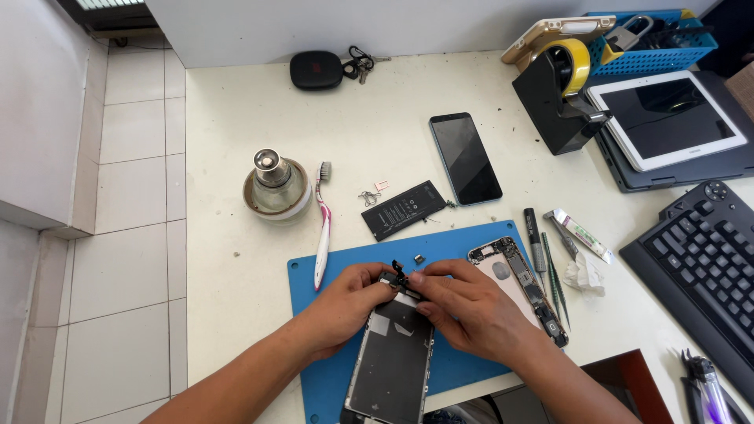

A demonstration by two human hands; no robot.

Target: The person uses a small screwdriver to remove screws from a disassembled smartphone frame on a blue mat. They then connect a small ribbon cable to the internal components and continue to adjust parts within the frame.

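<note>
A detached phone screen panel (393, 357) lies back side up on the blue work mat (330, 271). My left hand (342, 302) and my right hand (471, 310) both pinch its top edge, where a small black flex cable part (400, 274) sticks up between my fingertips. The opened phone body (514, 275) lies on the mat just right of my right hand. A black phone battery (404, 209) rests on the table beyond the mat, with tiny screws and a card tray (375, 193) beside it.
A pink toothbrush (322, 228) and a glass bottle with a metal pump top (275, 184) stand at the left. A dark phone (465, 158), tape dispenser (561, 94), tablet (667, 118), keyboard (703, 259), tweezers and screwdriver (546, 259), glue tube (581, 234) lie to the right.
</note>
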